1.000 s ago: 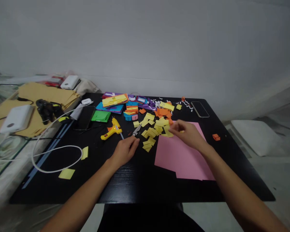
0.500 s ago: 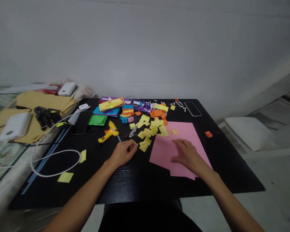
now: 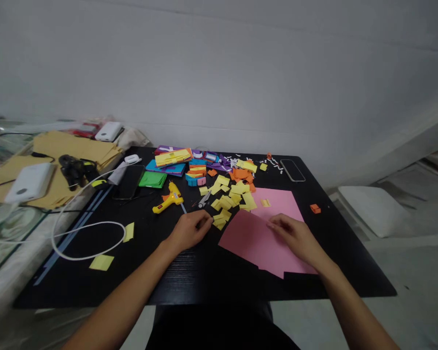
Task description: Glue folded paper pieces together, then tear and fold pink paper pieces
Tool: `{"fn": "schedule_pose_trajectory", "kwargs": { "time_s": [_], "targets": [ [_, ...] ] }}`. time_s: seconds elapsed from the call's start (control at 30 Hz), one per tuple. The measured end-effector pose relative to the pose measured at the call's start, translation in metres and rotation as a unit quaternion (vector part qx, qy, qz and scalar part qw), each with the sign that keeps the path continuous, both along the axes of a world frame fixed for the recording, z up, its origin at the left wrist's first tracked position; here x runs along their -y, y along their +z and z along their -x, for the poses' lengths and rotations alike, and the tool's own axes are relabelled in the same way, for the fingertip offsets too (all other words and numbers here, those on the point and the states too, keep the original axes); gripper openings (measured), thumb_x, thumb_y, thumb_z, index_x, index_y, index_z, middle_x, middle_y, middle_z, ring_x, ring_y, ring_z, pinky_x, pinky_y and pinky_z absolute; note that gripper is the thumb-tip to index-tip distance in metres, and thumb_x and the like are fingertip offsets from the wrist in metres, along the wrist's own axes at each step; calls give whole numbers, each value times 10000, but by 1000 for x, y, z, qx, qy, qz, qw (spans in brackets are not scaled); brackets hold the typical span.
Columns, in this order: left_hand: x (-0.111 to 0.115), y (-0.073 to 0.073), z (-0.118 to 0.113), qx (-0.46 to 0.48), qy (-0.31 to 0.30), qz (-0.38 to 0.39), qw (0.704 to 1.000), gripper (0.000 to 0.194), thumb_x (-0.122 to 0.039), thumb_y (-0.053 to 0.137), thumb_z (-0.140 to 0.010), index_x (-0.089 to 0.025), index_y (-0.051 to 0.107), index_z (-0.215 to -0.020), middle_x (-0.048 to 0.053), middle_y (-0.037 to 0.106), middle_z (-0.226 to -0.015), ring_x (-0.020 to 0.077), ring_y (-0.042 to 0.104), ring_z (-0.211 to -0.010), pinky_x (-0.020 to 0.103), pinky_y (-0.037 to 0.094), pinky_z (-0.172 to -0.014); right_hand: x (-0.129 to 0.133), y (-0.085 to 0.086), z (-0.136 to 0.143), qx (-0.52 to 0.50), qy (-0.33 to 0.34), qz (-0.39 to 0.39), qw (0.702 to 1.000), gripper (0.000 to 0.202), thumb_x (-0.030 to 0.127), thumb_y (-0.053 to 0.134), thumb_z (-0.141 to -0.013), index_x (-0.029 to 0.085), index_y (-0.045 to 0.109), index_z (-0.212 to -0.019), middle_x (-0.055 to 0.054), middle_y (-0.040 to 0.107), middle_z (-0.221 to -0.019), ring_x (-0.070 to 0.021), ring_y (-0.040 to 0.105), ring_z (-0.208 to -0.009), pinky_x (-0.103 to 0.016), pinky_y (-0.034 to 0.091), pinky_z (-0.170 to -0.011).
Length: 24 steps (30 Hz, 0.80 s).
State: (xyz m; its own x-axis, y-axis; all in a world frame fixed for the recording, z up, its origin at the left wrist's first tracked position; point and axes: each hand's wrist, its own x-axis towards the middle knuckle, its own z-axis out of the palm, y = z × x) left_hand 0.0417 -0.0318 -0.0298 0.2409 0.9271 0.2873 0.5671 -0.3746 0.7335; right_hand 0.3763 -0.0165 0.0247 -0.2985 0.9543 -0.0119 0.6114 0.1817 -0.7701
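My right hand is closed in a pinch at the upper right edge of a pink paper sheet. That sheet is turned askew and looks lifted on the right, over another pink sheet lying flat. A small folded yellow piece sits on the lower sheet, beyond my fingers. My left hand rests on the table, fingers curled in, and what is inside them is hidden. Beside its fingertips lie several yellow paper pieces. Scissors and a yellow glue gun lie just beyond it.
Folded paper bundles, orange pieces and white scraps lie at the back. A phone and an orange folded piece are on the right. A white cable loops across the left, near a dark phone.
My right hand has gone from spread fingers to a pinch on the pink sheet. The upper sheet has turned and its edge has risen. My left hand stays curled in place.
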Motion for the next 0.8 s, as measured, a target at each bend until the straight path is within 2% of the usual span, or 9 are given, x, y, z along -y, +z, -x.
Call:
{"fn": "schedule_pose_trajectory", "kwargs": {
  "time_s": [0.13,0.2,0.27,0.33,0.4,0.53,0.67,0.8],
  "targets": [
    [2,4,-4,102,-38,91,990,361,-459,485,-1032,-168,697,-1017,20,683,-797,127,580,-642,237,432,-621,3,10,17,-63,23,65,996,346,549,605,-958,216,682,-909,3,610,-730,-158,512,-643,-295,417,-629],
    [2,3,-6,160,-52,146,975,470,-535,420,-1040,-158,684,-943,11,638,-737,130,555,-620,241,420,-592,2,9,29,-71,31,73,994,329,526,598,-961,215,684,-896,-6,634,-757,-163,532,-674,-297,416,-644],
    [1,3,-7,185,-55,170,966,543,-596,408,-1024,-160,619,-779,-15,539,-651,120,482,-589,237,370,-563,0,4,40,-67,31,66,995,306,502,597,-957,216,689,-900,-18,662,-787,-181,570,-733,-306,424,-672],
    [0,2,-7,177,-50,168,968,553,-619,466,-991,-165,554,-688,-31,469,-626,110,425,-594,235,327,-562,-2,-3,49,-63,24,63,996,281,479,600,-946,216,695,-922,-33,701,-846,-202,611,-800,-321,445,-716],
    [-1,1,-6,157,-40,167,972,525,-604,532,-961,-163,554,-679,-39,453,-622,104,399,-595,233,300,-558,-4,-10,54,-61,18,67,996,272,470,605,-936,215,700,-935,-42,724,-889,-216,637,-844,-334,461,-750],
    [-1,-1,-7,122,-23,169,978,447,-538,586,-948,-155,618,-721,-34,521,-628,100,425,-589,227,308,-555,-5,-17,52,-43,18,84,995,276,471,608,-930,214,706,-911,-41,725,-877,-219,639,-829,-339,460,-739],
    [0,-4,-9,88,-44,148,984,402,-485,582,-976,-156,668,-763,-20,608,-668,105,490,-619,223,345,-580,-2,-19,43,-17,47,112,992,263,447,600,-934,212,696,-862,-29,702,-821,-206,610,-773,-332,441,-704],
    [0,-9,-10,41,-61,107,992,379,-447,560,-1008,-155,685,-801,-19,615,-672,102,503,-610,228,351,-595,2,-22,41,-2,44,120,992,248,434,609,-927,214,691,-847,-27,704,-819,-208,624,-782,-333,454,-715]
  ]
}}
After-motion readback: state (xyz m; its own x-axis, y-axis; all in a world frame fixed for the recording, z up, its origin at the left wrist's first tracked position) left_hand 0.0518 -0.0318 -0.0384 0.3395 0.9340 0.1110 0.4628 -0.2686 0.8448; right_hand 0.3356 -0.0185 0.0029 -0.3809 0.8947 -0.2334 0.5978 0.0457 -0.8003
